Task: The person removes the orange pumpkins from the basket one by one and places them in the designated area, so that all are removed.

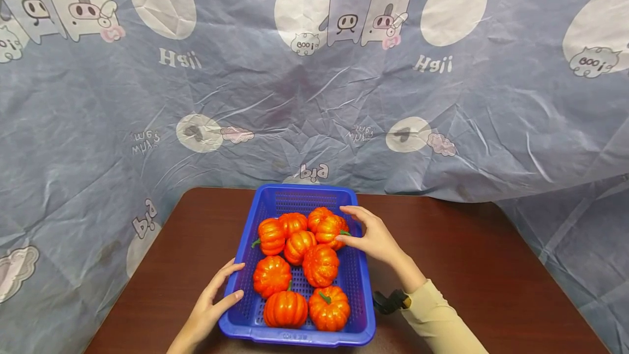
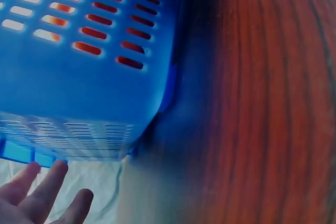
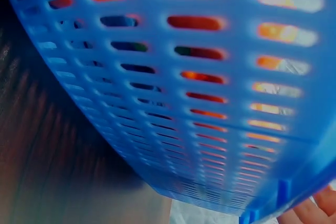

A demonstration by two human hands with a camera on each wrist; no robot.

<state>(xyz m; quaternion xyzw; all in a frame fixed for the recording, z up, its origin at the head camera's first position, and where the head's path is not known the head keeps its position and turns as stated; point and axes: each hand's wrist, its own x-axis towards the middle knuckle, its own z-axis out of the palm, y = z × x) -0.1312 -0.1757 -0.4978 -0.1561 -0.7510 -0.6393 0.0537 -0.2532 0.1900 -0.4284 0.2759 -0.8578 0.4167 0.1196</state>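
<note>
A blue plastic basket [image 1: 239,332] with slotted walls holds several orange toy pumpkins, with green stems showing on some. My left hand [image 1: 208,302] is at the basket's left rim, fingers spread and fingertips at the edge. In the left wrist view, its fingers [image 2: 50,184] appear below the basket's slotted side. My right hand [image 1: 371,234] reaches over the right rim, thumb and fingers apart beside a pumpkin [image 1: 328,230] in the upper right of the pile. The thumb tip is by that pumpkin's stem; whether it touches cannot be told. Only some fingers [image 3: 310,212] show in the right wrist view.
The basket stands on a dark brown wooden table [image 1: 442,255]. Behind the table hangs a wrinkled grey-blue cloth [image 1: 314,92] printed with cartoon pigs and pale circles. A black strap [image 1: 388,302] is at the right wrist beside a pale yellow sleeve [image 1: 437,310].
</note>
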